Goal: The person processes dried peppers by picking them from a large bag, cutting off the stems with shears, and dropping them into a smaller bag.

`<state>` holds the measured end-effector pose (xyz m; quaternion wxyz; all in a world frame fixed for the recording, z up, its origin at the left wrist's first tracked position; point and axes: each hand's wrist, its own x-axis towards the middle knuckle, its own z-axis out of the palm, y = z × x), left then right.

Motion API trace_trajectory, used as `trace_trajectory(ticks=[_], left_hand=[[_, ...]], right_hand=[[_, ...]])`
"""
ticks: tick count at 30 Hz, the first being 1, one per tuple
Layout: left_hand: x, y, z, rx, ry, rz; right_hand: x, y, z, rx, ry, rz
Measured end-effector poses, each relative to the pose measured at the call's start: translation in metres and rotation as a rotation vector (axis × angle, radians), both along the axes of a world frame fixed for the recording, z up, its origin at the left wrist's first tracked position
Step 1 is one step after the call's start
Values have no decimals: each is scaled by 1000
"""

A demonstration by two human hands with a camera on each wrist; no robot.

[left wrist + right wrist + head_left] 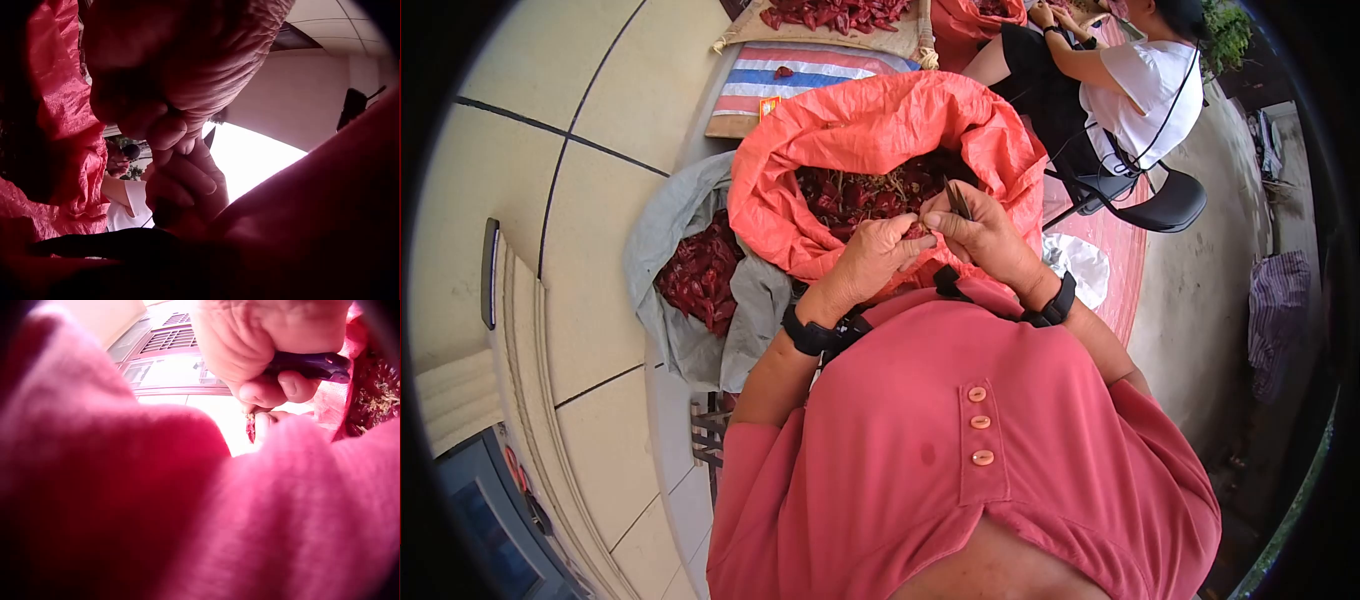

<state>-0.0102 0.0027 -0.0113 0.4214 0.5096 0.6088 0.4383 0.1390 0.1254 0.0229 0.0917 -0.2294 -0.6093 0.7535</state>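
Both hands meet over the near rim of a red woven sack (800,120) full of dried red chillies (850,192) with pale stems. The left hand (868,265) pinches a small dried chilli (251,431) by thumb and fingertips, its stem end close to the other hand. In the right hand (990,240) is a pair of small dark snips (958,203); their two pointed ends stick up past the fingers in the head view. A dark purple handle (309,364) shows under the curled fingers in the right wrist view. The fingertips of both hands come together.
To the left stands a grey sack (650,225) holding stemless-looking red chillies (700,275). Beyond the red sack lie a striped bag (820,65) and a cloth with more chillies (840,14). Another person (1145,85) sits at upper right on a black chair (1170,205).
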Motion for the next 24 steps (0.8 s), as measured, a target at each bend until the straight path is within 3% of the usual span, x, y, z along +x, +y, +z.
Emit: trace_trajectory(ticks=[5,9,15,17,18,20,22,24], left_hand=[[0,-2,1,90,81,23],[2,-6,2,109,-45,5],[2,-9,-8,-13,-307,-16],[-3,-10,-17,-68,-363,-59],[-7,-13,-17,-66,-122,-84],[-20,-26,-19,-64,355,-131],[-30,-52,-21,-100,458,149],[-53,-82,-11,-173,305,374]], right_hand=[[0,1,-4,-263,12,11],[1,1,-20,-614,48,-9],[1,-4,-30,-897,22,-120],[2,-8,-21,-430,-7,-94],[2,-9,-13,-199,-23,-81],[7,10,1,-371,160,-315],[27,35,3,-124,130,-496],[54,44,0,251,-50,-644]])
